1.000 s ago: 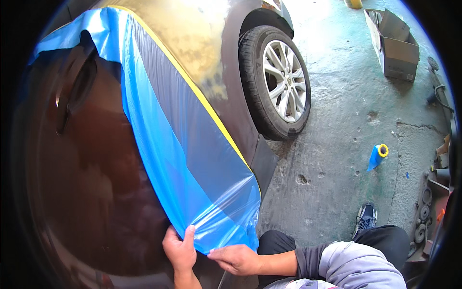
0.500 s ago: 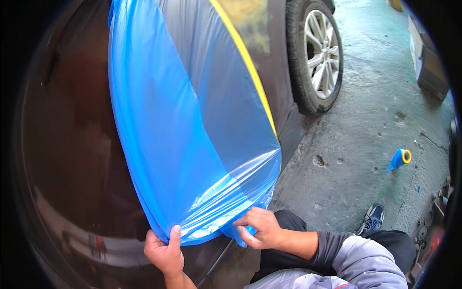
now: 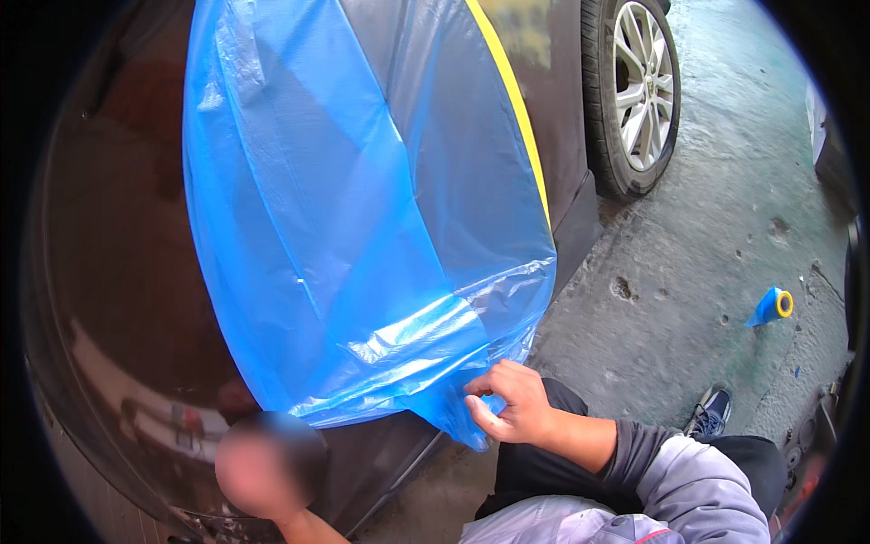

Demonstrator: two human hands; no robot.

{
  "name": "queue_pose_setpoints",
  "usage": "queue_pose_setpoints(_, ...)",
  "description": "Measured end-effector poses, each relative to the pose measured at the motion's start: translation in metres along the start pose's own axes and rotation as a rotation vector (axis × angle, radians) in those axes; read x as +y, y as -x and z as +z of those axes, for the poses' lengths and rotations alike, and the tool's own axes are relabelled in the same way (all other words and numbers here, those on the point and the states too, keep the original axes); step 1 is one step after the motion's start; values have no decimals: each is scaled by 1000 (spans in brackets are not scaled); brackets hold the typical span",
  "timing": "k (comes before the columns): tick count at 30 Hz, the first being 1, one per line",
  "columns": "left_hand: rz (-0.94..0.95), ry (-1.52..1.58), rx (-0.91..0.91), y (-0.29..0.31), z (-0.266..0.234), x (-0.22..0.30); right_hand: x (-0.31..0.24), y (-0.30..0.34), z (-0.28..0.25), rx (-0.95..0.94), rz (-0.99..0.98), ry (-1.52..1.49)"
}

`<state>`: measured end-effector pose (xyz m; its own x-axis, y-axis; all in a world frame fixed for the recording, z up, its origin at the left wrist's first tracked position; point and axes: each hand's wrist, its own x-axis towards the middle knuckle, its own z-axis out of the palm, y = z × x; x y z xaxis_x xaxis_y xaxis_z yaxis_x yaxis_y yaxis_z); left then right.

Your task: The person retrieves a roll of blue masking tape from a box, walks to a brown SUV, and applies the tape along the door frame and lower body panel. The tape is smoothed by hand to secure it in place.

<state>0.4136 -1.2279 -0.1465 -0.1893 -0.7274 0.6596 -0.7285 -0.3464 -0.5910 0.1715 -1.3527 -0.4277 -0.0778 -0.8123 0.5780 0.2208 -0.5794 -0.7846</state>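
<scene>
A sheet of thin blue masking film (image 3: pixel 335 208) with a yellow tape strip (image 3: pixel 517 95) along its right edge covers part of a dark brown car body (image 3: pixel 118 245). My right hand (image 3: pixel 517 403) is closed at the film's lower right corner, thumb and forefinger curled round a bunched bit of it. Just below the film's lower left edge is my left hand (image 3: pixel 263 467); it is blurred, so its fingers and any hold on the film do not show.
A car wheel (image 3: pixel 645 86) stands at the upper right. On the grey-green concrete floor (image 3: pixel 671 263) lies a small roll of blue film with a yellow core (image 3: pixel 783 305). My shoe (image 3: pixel 710 410) rests on the floor at the lower right, with assorted items (image 3: pixel 797 453) beside it.
My left hand has moved down and left, and the film looks spread wider and flatter at the left. The right hand stays at the film's corner. The view has shifted slightly.
</scene>
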Motion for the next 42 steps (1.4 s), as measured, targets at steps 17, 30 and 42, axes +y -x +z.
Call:
queue_pose_setpoints(17, 18, 536, -362, -48, -47, 1, -61, -42, -2, -184, 174, -19)
queue_pose_setpoints(30, 15, 1264, -860, -92, -161, -47, -304, -42, 113, -23, 391, 326)
queue_pose_setpoints(42, 560, 1353, -522, -207, -199, -92, -447, 37, 132, -293, 610, 225)
